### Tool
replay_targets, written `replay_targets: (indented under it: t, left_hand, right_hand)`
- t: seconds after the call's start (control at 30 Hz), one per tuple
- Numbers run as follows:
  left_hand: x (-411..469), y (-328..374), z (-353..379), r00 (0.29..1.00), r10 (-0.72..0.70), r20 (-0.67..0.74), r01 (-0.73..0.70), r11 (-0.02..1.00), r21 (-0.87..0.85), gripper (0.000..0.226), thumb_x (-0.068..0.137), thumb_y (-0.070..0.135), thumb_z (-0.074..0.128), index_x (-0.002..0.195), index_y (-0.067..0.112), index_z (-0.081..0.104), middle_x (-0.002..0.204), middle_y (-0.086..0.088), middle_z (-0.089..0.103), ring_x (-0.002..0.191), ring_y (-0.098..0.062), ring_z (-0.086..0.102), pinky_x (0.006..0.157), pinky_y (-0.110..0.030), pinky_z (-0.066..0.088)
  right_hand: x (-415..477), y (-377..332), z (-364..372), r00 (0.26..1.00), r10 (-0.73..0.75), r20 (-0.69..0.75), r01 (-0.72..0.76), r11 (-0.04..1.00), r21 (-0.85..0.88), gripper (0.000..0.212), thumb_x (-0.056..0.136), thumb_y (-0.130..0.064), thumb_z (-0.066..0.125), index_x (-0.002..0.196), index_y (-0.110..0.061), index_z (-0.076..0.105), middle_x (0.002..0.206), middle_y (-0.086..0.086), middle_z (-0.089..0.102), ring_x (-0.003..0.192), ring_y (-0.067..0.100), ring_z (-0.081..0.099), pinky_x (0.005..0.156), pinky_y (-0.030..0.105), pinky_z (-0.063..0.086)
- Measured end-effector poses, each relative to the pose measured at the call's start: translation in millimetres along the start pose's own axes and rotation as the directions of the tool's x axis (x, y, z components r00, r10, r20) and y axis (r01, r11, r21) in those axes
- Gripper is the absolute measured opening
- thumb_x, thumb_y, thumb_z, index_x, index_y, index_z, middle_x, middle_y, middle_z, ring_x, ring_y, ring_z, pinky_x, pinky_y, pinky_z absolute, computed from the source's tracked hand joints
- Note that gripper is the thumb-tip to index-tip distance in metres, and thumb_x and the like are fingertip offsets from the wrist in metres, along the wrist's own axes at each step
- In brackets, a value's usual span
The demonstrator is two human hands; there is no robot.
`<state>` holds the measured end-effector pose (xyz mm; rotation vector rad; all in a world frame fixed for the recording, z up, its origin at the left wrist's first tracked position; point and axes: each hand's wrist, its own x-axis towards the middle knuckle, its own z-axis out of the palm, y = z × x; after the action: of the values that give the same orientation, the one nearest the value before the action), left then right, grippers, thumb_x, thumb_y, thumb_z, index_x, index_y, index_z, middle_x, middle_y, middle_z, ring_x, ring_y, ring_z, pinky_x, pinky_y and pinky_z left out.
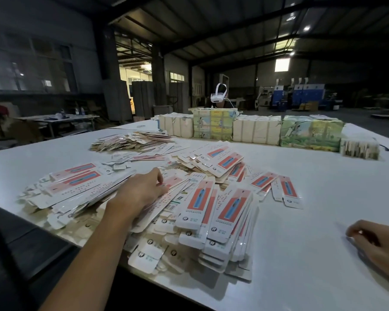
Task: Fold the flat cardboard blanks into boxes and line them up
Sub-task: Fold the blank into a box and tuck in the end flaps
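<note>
Dim warehouse hall, broad white table (301,221): one blank being picked from the heap, no folded box seen yet
Flat white cardboard blanks with red-and-blue print (222,212) lie fanned in a loose heap at the near edge, probably so that single sheets slide off easily. Left hand (142,191) is on the heap with fingers (158,176) bent down onto one blank; thumb hidden, so cannot tell whether it pinches. Right hand (373,241) is over bare table well apart, fingers loosely curled and holding nothing, likely waiting to take the blank. Strapped pale bundles (256,131) stand in a row at the far edge
</note>
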<state>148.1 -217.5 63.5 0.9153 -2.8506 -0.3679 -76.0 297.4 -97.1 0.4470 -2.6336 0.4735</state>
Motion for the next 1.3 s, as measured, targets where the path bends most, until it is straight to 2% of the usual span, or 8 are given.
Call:
replay_targets:
  t: [0.2,0.47,0.53,0.63,0.83,0.97,1.13,1.3]
  left_hand:
    - [4.3,1.8,2.6,0.990,0.003,-0.144,-0.005,1.000,-0.010,0.073,0.083,0.058,0.082,0.136,0.025,0.043,0.138,-0.009,0.057,0.125,-0.032,0.056,0.106,-0.057,0.048]
    - [-8.6,58.8,-33.3,0.885,0.124,-0.449,-0.317,0.867,-0.385,0.056,0.084,0.049,0.084,0.117,0.031,0.043,0.113,-0.001,0.069,0.067,-0.013,0.069,0.050,-0.024,0.053]
    - [-19.9,92.9,-41.3,0.892,0.197,-0.408,-0.430,0.651,-0.625,0.060,0.082,0.044,0.086,0.122,0.031,0.044,0.106,0.002,0.072,0.069,-0.012,0.076,0.051,-0.022,0.058]
    - [-39.6,152.2,-34.0,0.898,0.395,-0.195,-0.349,0.369,-0.861,0.040,0.089,0.037,0.082,0.120,0.023,0.061,0.093,0.000,0.080,0.075,-0.013,0.079,0.055,-0.026,0.061]
    - [-63.6,253.7,66.1,0.772,0.598,0.215,-0.023,0.363,-0.931,0.029,0.094,0.042,0.076,0.109,0.018,0.073,0.091,-0.002,0.082,0.076,-0.019,0.079,0.064,-0.031,0.063]
    - [-69.7,283.4,125.7,0.722,0.604,0.339,0.099,0.394,-0.914,0.019,0.096,0.040,0.073,0.108,0.026,0.070,0.086,0.000,0.079,0.072,-0.017,0.076,0.066,-0.031,0.061]
    - [-73.2,283.8,161.0,0.678,0.649,0.346,0.114,0.371,-0.921,0.022,0.099,0.040,0.064,0.120,0.034,0.062,0.101,-0.008,0.079,0.078,-0.018,0.079,0.063,-0.029,0.062]
    - [-74.5,285.1,174.4,0.649,0.715,0.259,0.051,0.298,-0.953,0.024,0.099,0.040,0.065,0.122,0.036,0.059,0.094,-0.001,0.079,0.084,-0.019,0.080,0.066,-0.027,0.062]
  right_hand:
    - [-13.3,-49.5,-35.1,0.998,0.035,0.053,-0.041,0.991,0.126,0.012,0.092,-0.040,0.061,0.093,-0.052,0.065,0.072,-0.027,0.069,0.063,0.000,0.066,0.065,0.036,0.059]
    - [-20.6,-81.0,-57.9,0.994,0.069,0.085,-0.080,0.987,0.138,0.022,0.094,-0.026,0.068,0.078,-0.042,0.069,0.071,-0.029,0.066,0.069,0.005,0.065,0.069,0.040,0.055]
    - [-18.5,-81.2,-58.0,0.994,0.074,0.086,-0.087,0.984,0.156,0.025,0.095,-0.024,0.069,0.078,-0.042,0.069,0.074,-0.031,0.066,0.070,0.005,0.065,0.069,0.039,0.055]
    - [-18.0,-79.1,-55.5,0.996,0.061,0.063,-0.074,0.972,0.221,0.028,0.095,-0.017,0.068,0.079,-0.040,0.070,0.073,-0.029,0.068,0.067,0.004,0.065,0.068,0.039,0.055]
    - [-12.5,-67.6,-60.8,0.979,0.164,-0.119,-0.065,0.811,0.582,0.029,0.101,-0.004,0.060,0.089,-0.026,0.074,0.065,-0.002,0.066,0.057,0.013,0.056,0.063,0.035,0.048]
    - [-11.5,-66.3,-66.5,0.944,0.267,-0.193,-0.038,0.670,0.741,0.016,0.110,-0.018,0.053,0.119,-0.026,0.064,0.087,0.008,0.065,0.081,0.026,0.062,0.071,0.038,0.055]
    - [-7.3,-67.5,-69.1,0.968,0.154,-0.198,0.015,0.753,0.658,0.031,0.110,-0.030,0.052,0.139,-0.039,0.052,0.118,-0.003,0.057,0.107,0.009,0.059,0.087,0.021,0.047]
    - [-8.5,-71.8,-67.6,0.997,-0.036,-0.067,0.067,0.831,0.553,0.034,0.107,-0.047,0.052,0.136,-0.033,0.064,0.123,-0.009,0.051,0.120,0.011,0.058,0.092,0.024,0.055]
